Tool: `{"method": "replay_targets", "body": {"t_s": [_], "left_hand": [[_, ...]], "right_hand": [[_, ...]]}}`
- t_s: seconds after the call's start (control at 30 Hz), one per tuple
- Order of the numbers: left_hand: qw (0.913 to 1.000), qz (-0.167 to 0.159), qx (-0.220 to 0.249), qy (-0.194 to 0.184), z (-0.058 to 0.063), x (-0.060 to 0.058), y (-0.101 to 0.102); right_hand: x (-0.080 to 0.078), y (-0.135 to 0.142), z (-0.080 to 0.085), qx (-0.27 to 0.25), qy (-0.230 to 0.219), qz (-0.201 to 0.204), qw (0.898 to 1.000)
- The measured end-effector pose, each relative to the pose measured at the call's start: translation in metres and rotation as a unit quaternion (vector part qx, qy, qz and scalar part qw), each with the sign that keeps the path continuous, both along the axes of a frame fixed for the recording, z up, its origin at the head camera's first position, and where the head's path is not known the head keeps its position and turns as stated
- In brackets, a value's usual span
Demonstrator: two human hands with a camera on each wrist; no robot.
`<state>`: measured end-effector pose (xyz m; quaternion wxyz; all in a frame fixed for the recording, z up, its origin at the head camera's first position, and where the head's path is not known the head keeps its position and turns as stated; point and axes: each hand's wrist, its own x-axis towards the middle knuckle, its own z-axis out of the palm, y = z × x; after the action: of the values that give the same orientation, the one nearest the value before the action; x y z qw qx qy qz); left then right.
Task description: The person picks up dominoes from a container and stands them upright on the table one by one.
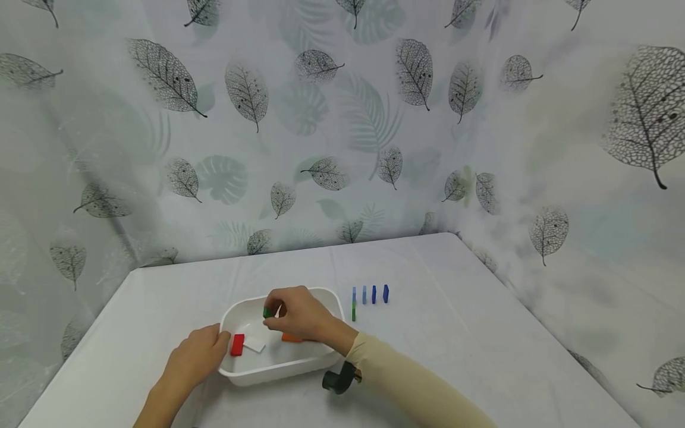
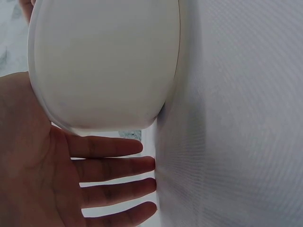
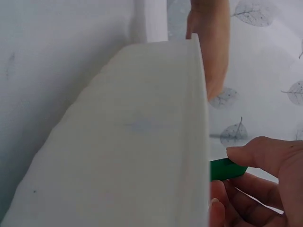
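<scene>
A white plastic basin (image 1: 278, 371) sits on the table. My right hand (image 1: 299, 312) is over it in the head view, pinching a green block (image 3: 227, 169) between thumb and fingers. In the basin lie a red block (image 1: 238, 345), a white block (image 1: 254, 344) and an orange block (image 1: 291, 337), the last partly hidden by the right wrist. My left hand (image 1: 200, 353) rests against the basin's left end. In the left wrist view its fingers (image 2: 113, 169) are straight and spread beside the basin wall, and its thumb is hidden.
Right of the basin, several thin blocks stand in a row, from a light blue block (image 1: 354, 294) to a dark blue block (image 1: 386, 293). A green block (image 1: 354, 311) stands nearer. Leaf-print sheeting (image 1: 316, 142) surrounds the white table (image 1: 455, 339).
</scene>
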<state>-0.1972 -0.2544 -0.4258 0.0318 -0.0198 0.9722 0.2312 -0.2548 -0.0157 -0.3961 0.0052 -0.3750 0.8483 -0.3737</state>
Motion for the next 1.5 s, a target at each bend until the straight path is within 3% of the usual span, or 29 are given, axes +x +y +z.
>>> {"method": "replay_targets", "body": {"t_s": [0.63,1.5], "left_hand": [[1.0,-0.005,0.003,0.006,0.0,0.0,0.0],[1.0,-0.004,0.0,0.006,0.001,0.0,0.0]], "right_hand": [[0.0,0.033,0.005,-0.076,0.008,-0.009,0.997],[-0.001,0.075,0.006,-0.089,0.021,-0.059,0.994]]}}
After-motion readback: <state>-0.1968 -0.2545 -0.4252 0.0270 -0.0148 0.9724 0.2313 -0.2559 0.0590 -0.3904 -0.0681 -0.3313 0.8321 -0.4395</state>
